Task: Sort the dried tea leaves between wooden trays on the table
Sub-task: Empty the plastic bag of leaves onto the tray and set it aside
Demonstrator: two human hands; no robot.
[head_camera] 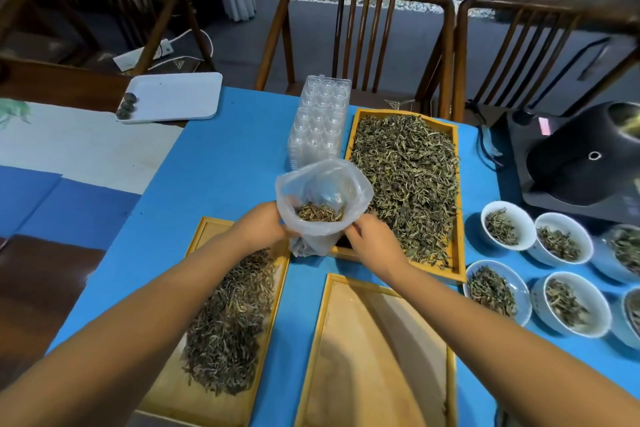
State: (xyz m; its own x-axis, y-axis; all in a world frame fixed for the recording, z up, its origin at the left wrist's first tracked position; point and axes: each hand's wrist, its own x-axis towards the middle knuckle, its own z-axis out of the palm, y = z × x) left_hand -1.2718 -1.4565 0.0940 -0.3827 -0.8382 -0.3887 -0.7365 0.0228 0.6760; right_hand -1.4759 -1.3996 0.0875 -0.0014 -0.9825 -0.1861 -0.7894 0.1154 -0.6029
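Note:
A clear plastic bag [323, 191] with a small heap of dried tea leaves inside hangs between two trays. My left hand [261, 224] grips its left rim and my right hand [369, 237] pinches its right rim, holding the mouth wide. The far wooden tray [455, 135] is covered with green-grey tea leaves [407, 173]. The near-left wooden tray [207, 229] carries a long heap of darker needle-like leaves [228, 326]. The near-middle wooden tray [377, 350] holds nothing.
Several white bowls [507, 225] of tea leaves stand at the right, beside a black appliance [585, 156]. Clear plastic capsule boxes [320, 121] stand behind the bag. A white tray [176, 97] with dark balls lies far left. Wooden chairs [363, 35] line the far table edge.

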